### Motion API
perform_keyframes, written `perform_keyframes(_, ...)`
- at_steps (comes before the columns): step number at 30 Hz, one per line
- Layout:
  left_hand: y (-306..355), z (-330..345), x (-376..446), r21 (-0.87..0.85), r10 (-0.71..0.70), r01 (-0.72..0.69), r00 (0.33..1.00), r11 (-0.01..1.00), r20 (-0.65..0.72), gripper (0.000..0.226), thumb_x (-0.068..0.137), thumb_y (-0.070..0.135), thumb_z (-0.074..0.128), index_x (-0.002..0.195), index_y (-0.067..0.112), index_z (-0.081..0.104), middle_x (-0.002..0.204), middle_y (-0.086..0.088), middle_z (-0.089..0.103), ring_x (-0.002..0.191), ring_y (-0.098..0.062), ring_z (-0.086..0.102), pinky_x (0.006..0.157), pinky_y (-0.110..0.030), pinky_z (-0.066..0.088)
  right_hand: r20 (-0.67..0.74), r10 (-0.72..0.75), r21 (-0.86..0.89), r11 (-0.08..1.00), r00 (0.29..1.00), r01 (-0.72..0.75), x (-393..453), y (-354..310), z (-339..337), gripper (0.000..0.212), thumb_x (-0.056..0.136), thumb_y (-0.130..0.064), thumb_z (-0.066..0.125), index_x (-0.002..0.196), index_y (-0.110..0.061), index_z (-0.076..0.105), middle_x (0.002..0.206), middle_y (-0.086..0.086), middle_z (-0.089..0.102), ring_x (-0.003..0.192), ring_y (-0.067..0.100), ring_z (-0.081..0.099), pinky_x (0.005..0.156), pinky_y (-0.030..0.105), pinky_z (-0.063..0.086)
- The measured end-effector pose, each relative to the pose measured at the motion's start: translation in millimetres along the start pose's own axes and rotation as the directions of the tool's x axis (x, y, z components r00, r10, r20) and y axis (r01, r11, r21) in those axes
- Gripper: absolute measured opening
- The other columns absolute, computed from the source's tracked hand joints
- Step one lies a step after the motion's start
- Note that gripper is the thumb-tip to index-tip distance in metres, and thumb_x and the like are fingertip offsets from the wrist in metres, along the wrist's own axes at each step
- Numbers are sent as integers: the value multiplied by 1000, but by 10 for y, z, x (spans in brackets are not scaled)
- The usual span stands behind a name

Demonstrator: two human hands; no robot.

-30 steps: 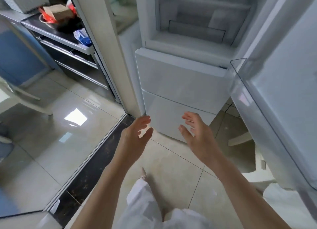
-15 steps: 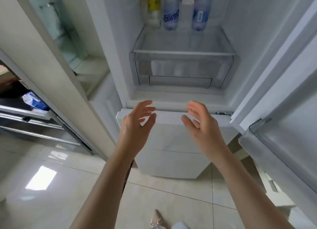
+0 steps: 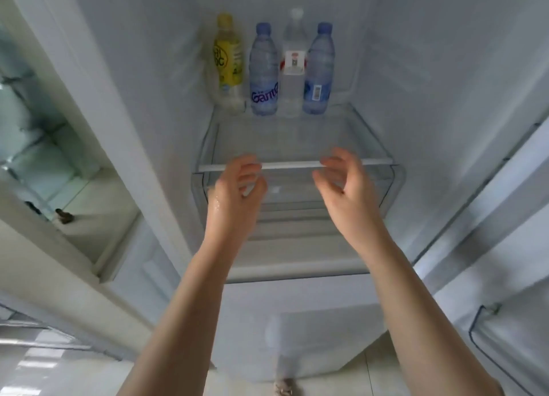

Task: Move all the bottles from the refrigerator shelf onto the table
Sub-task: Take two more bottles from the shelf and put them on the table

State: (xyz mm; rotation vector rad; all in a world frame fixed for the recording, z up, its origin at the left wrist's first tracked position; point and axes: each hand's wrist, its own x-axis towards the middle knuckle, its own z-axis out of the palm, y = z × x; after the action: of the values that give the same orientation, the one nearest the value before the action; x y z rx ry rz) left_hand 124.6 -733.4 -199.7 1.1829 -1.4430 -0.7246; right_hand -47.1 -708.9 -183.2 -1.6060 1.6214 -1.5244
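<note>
Several bottles stand in a row at the back of the glass refrigerator shelf: a yellow drink bottle at the left, a blue water bottle, a clear bottle with a red-and-white label, and another blue water bottle at the right. My left hand and my right hand are raised side by side at the shelf's front edge, well short of the bottles. Both hands have fingers apart and curled, holding nothing.
A clear drawer sits under the shelf. The open refrigerator door with a door bin stands at the right. A white wall or frame and a glass cabinet lie at the left. Tiled floor shows below.
The view has tilted up from the floor and lower drawers to the refrigerator shelf. Both hands have risen and reached forward to the shelf's front edge, still holding nothing.
</note>
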Motion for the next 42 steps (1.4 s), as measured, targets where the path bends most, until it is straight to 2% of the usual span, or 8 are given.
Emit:
perform_keyframes(8,42,349,1147,-166,-28,12,995,986,-96,39,86,3,66,118,20,52,109,4,60,98,-17,59,81,-20,49,-31,7,97,995,999,-4,1088,34,177,38,91,-21,61,126,-21,46,116,-5,59,111,14,57,97,31,46)
perform_keyframes(18,-138,781,2102,-135,-11,-19,976,991,-218,34,82,4,70,106,23,54,94,16,57,87,-7,58,85,-39,56,-94,48,95,995,994,-39,2070,320,300,24,91,-15,61,107,-20,43,94,-7,52,88,13,56,74,21,46)
perform_keyframes(23,-196,923,2372,-58,96,-119,950,991,-298,45,81,4,71,123,10,53,112,9,52,100,-7,54,84,-24,47,-120,73,95,994,990,-62,2386,390,390,28,90,-11,62,113,-9,47,95,0,53,83,13,53,73,24,44)
perform_keyframes(26,-284,982,2506,-38,143,-162,941,986,-308,48,80,7,70,124,8,51,120,-3,60,106,-15,60,88,-28,51,-131,29,28,999,991,-25,2532,443,431,43,87,-9,66,121,10,46,86,-6,41,68,0,45,58,10,41)
perform_keyframes(30,-454,1073,2647,18,137,-139,935,990,-327,53,80,9,72,128,4,49,122,-12,61,110,-24,60,92,-39,53,-134,34,30,999,990,-30,2707,533,487,54,87,-9,67,128,11,40,105,4,42,94,10,43,59,-6,32)
perform_keyframes(36,-627,1245,2753,27,84,-80,939,996,-334,64,81,7,73,136,3,39,133,-16,54,119,-27,56,98,-37,50,-75,141,24,990,987,-139,2974,758,589,87,81,-27,74,146,-3,21,144,17,39,129,27,44,105,32,38)
perform_keyframes(38,-665,1267,2786,-8,60,-66,942,998,-331,66,81,10,75,135,1,39,135,-18,52,121,-28,54,100,-36,47,-55,152,44,988,987,-149,3036,815,594,90,80,-28,75,146,-3,21,140,13,44,126,26,48,105,39,41)
perform_keyframes(42,-725,1283,2864,-19,41,-50,947,999,-318,63,79,13,78,128,-5,43,130,-20,53,119,-27,54,102,-34,44,-22,131,102,987,991,-128,3099,890,587,67,83,-17,72,137,-4,33,117,2,53,105,15,55,88,24,45)
